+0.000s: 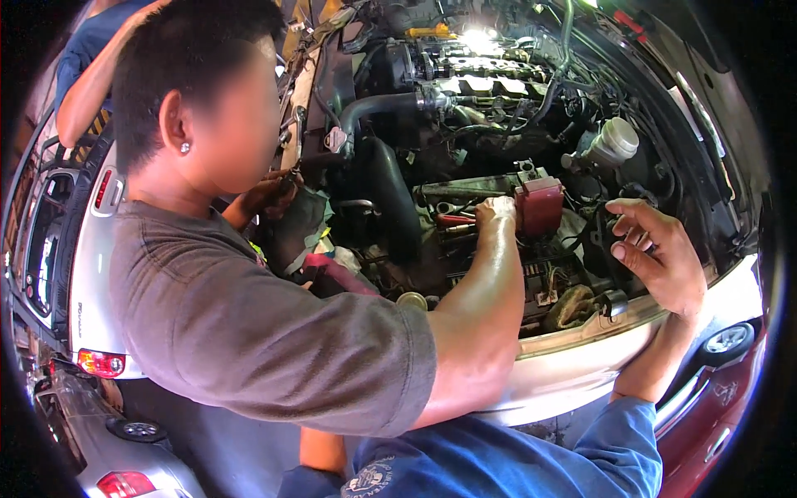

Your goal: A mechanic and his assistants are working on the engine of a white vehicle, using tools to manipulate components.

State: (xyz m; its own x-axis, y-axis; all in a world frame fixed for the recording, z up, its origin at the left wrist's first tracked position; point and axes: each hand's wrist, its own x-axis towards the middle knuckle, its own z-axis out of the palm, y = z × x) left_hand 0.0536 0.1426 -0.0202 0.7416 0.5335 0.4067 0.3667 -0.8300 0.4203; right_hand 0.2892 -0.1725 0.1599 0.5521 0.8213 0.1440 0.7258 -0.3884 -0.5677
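Observation:
My right hand (652, 253) is raised over the right front edge of the open engine bay, fingers loosely curled and apart, holding nothing that I can see. Beneath it lie a brown rag (571, 309) and a dark cylindrical part (613, 303) on the front rail. Of my left arm (322, 448) only a short stretch shows; the hand is hidden behind a co-worker's arm. The co-worker's hand (496, 212) reaches in beside a red box-shaped cover (540, 206), next to several wrenches (455, 217). Whether it grips anything cannot be made out.
The co-worker in a brown shirt (274, 307) leans across from the left. A thick black hose (388, 195) and a white-capped reservoir (614, 141) flank the bay. A bright lamp (479, 40) lights the engine (490, 85). Parked cars stand on both sides, including a red one (718, 407).

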